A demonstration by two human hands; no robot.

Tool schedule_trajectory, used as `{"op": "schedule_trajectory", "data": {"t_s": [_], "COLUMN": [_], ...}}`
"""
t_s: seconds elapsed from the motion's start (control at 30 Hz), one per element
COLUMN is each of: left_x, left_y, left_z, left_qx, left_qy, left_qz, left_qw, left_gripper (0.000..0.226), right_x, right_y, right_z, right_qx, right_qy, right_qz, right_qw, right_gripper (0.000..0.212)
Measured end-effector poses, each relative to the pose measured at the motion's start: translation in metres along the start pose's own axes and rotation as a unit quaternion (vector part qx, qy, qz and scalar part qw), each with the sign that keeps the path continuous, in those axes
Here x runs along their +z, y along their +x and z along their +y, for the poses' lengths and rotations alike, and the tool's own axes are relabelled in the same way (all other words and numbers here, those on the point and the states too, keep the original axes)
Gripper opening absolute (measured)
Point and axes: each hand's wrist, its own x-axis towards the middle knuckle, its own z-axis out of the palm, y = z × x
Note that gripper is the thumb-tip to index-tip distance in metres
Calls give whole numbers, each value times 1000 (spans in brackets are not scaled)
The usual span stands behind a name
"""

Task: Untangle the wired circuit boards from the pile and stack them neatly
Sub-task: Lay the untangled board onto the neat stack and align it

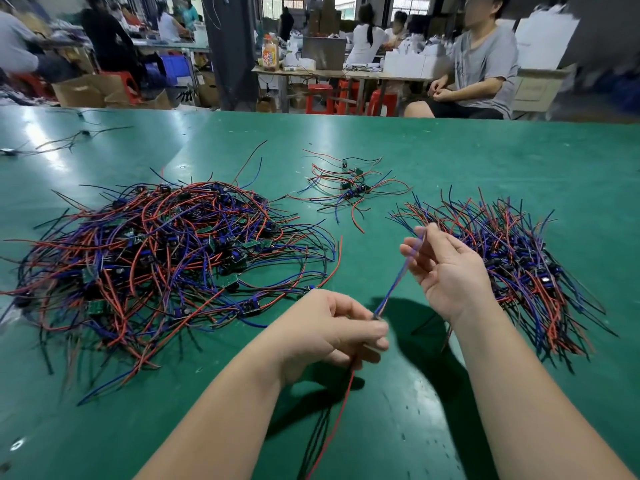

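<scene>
Blue wire is stretched straight between two hands above the green tabletop, close to its near edge. The blue wire's upper end is pinched between the thumb and forefinger of the right hand, and the remaining fingers are loosely spread. Its lower end is gripped in the curled fingers of the left hand, where a small dark part, probably the circuit board, is only glimpsed through motion blur. A red wire and black wires are seen hanging from under the left hand toward the near edge. Just beyond the right hand, toward the right edge, a stack of boards is laid with its wires roughly parallel. Across the left half of the tabletop a large tangled pile of boards and red, blue and black wires is spread. Between these two, nearer the far edge, a small loose cluster is set apart. Past the far edge, seated people are seen at other tables.
</scene>
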Motion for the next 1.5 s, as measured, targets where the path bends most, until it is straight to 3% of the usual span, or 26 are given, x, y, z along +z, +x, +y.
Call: {"op": "schedule_trajectory", "data": {"t_s": [0.13,0.2,0.27,0.33,0.43,0.57,0.73,0.8,0.9,1.1,1.2,1.33,1.5], "left_x": [-2,-3,-2,-1,4,10,12,5,-1,-2,0,1,7], "left_y": [1,3,4,5,9,16,18,18,17,21,22,23,17], "left_z": [10,13,14,14,9,-5,-13,-12,-6,-15,-18,-19,-11], "left_qx": [68,104,128,160,203,261,368,341,238,151,138,105,63], "left_qy": [-177,-266,-322,-329,-277,-167,102,128,-2,82,116,98,-26], "left_qz": [16,49,86,127,199,249,277,294,270,272,288,260,173], "left_qw": [982,957,934,922,918,918,882,884,933,947,940,955,983], "left_gripper": [22,25,31,35,41,28,19,23,16,26,31,16,10], "right_x": [4,8,16,24,28,32,31,26,18,16,14,12,8], "right_y": [-11,-22,-35,-43,-48,-49,-46,-42,-37,-38,-37,-37,-28], "right_z": [9,19,28,34,37,35,24,20,22,29,27,25,10], "right_qx": [25,3,-21,-42,-24,53,95,85,13,-55,-59,-47,35], "right_qy": [-92,-152,-143,-123,-82,17,91,59,-112,-285,-326,-360,-261], "right_qz": [-94,-181,-244,-248,-221,-206,-175,-167,-154,-178,-171,-168,-97], "right_qw": [991,972,959,960,971,977,976,981,982,940,928,917,960], "right_gripper": [13,36,43,33,22,9,10,6,8,20,23,26,15]}}
